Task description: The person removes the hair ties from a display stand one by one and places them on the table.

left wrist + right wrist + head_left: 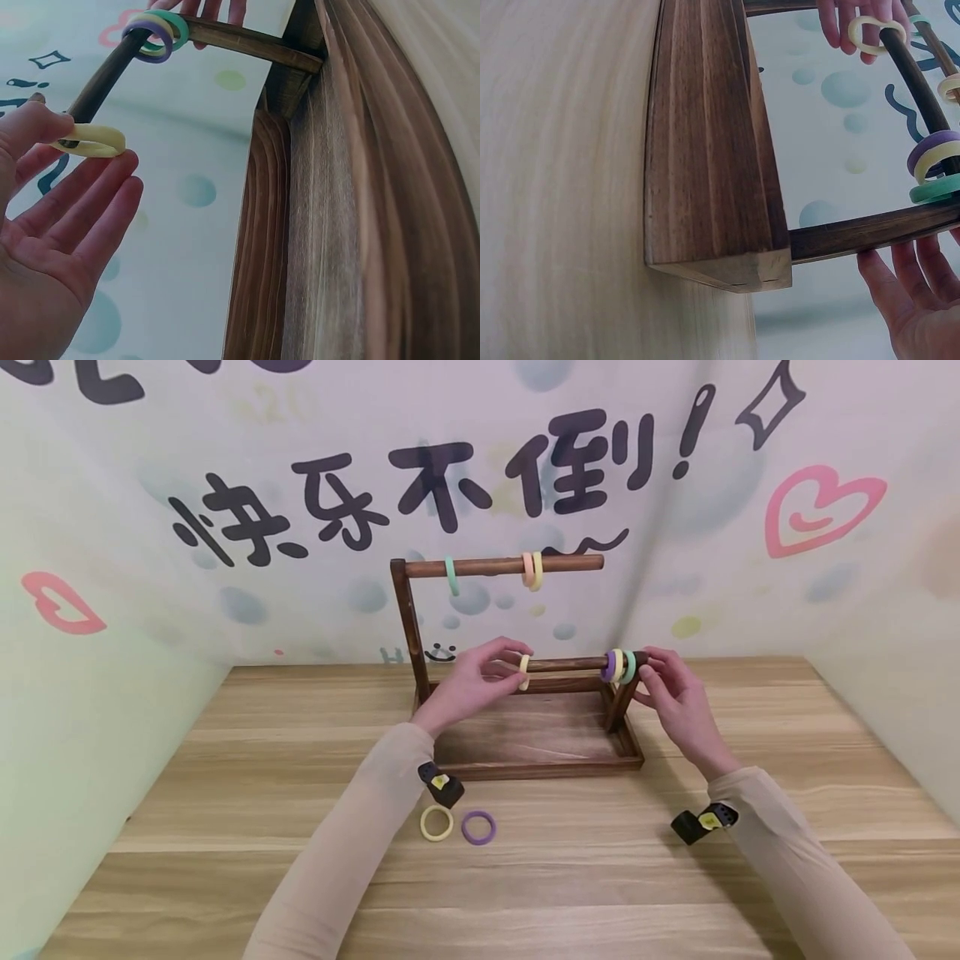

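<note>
My left hand (476,678) pinches a pale yellow ring (524,675) between thumb and fingers at the free left end of the lower rod (566,665). In the left wrist view that rod's tip shows inside the ring (109,139). My right hand (681,706) grips the top of the short right post (621,703) of the dark wooden stand (540,770). Beside it, a purple ring (607,667), a yellow ring (618,653) and a green ring (630,668) hang together on the lower rod's right end.
A green ring (452,577), a peach ring (527,568) and a yellow ring (537,572) hang on the upper rod (480,567). On the table (570,877), a yellow ring (423,833) and a purple ring (479,842) lie flat in front of the stand.
</note>
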